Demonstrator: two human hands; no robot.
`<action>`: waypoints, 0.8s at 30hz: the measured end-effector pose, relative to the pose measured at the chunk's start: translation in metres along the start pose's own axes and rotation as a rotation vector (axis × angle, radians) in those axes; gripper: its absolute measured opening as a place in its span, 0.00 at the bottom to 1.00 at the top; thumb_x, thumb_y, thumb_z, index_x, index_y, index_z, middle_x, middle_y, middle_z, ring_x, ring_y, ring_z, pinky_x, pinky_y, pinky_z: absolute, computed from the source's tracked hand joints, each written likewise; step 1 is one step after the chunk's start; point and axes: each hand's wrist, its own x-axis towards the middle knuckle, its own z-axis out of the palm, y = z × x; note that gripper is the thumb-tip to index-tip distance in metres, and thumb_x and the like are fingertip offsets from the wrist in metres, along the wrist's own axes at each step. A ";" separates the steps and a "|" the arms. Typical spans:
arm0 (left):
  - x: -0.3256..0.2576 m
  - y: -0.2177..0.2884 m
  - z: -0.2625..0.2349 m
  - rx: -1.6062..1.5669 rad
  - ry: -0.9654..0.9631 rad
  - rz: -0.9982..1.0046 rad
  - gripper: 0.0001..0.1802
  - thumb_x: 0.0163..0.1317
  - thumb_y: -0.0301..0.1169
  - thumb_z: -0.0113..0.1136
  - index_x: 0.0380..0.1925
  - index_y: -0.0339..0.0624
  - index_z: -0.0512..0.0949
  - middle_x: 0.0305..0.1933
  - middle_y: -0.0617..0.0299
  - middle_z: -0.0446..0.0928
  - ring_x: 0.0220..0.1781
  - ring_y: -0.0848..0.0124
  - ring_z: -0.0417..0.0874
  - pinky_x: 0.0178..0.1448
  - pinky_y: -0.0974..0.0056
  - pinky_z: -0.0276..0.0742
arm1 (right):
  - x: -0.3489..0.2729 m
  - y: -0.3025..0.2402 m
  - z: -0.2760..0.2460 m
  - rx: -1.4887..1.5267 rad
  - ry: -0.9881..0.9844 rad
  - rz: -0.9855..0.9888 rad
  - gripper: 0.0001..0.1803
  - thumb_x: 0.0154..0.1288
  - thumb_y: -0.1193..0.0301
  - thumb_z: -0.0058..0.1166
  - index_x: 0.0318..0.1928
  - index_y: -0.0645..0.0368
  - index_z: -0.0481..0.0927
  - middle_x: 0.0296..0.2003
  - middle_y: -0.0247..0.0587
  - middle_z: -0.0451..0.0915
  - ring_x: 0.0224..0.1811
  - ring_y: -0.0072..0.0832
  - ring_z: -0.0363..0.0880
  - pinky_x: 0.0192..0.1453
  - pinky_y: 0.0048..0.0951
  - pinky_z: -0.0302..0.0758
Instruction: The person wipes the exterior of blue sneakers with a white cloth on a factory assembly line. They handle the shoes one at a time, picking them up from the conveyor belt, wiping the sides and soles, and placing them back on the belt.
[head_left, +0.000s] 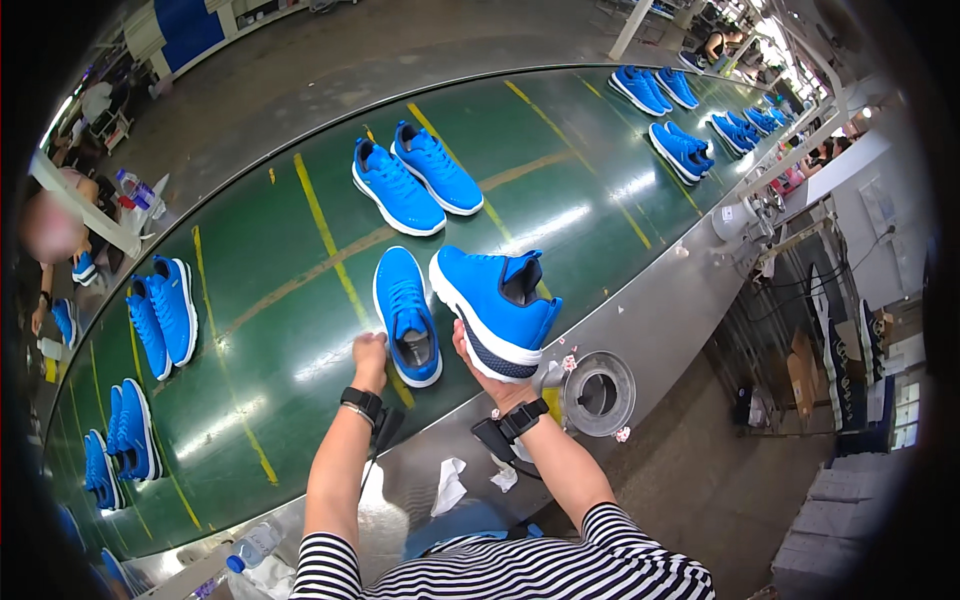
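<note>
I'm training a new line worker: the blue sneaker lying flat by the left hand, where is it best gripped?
Probably the heel collar of the flat blue sneaker, from the near side: its heel opening faces the person, right beside the left hand, while the toe points away.

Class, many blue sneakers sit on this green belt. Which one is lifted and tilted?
The blue sneaker in the right hand; it shows its sole edge, others lie flat.

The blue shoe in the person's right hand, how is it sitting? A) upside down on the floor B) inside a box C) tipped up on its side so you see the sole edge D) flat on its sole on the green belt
C: the right hand holds the blue shoe tilted on its side above the green belt, white sole edge showing.
</note>
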 end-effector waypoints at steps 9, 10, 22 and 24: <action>-0.253 0.215 0.034 0.435 -0.805 0.952 0.26 0.51 0.37 0.69 0.51 0.44 0.76 0.54 0.60 0.71 0.39 0.70 0.77 0.43 0.66 0.74 | -0.023 0.032 0.008 -0.704 -0.083 -0.433 0.30 0.68 0.50 0.43 0.65 0.49 0.59 0.58 0.45 0.64 0.60 0.37 0.66 0.67 0.43 0.63; -0.252 0.214 0.038 0.482 -0.848 0.947 0.25 0.52 0.37 0.68 0.50 0.43 0.76 0.53 0.59 0.72 0.41 0.68 0.77 0.45 0.64 0.74 | -0.027 0.032 0.007 -0.466 -0.167 -0.311 0.28 0.68 0.50 0.42 0.64 0.46 0.58 0.57 0.43 0.65 0.60 0.34 0.66 0.67 0.42 0.62; -0.266 0.211 0.016 0.444 -1.110 0.829 0.16 0.57 0.30 0.60 0.46 0.41 0.78 0.42 0.63 0.74 0.35 0.76 0.71 0.35 0.72 0.71 | -0.062 0.051 -0.002 -0.798 -0.307 -0.301 0.21 0.70 0.60 0.42 0.59 0.53 0.59 0.54 0.40 0.67 0.57 0.31 0.69 0.62 0.38 0.68; -0.275 0.212 0.016 0.535 -1.001 0.798 0.16 0.54 0.30 0.60 0.44 0.41 0.79 0.40 0.61 0.74 0.33 0.74 0.70 0.37 0.68 0.69 | -0.065 0.058 -0.001 -0.500 -0.235 -0.238 0.21 0.70 0.61 0.42 0.59 0.53 0.60 0.54 0.40 0.67 0.57 0.31 0.69 0.63 0.38 0.67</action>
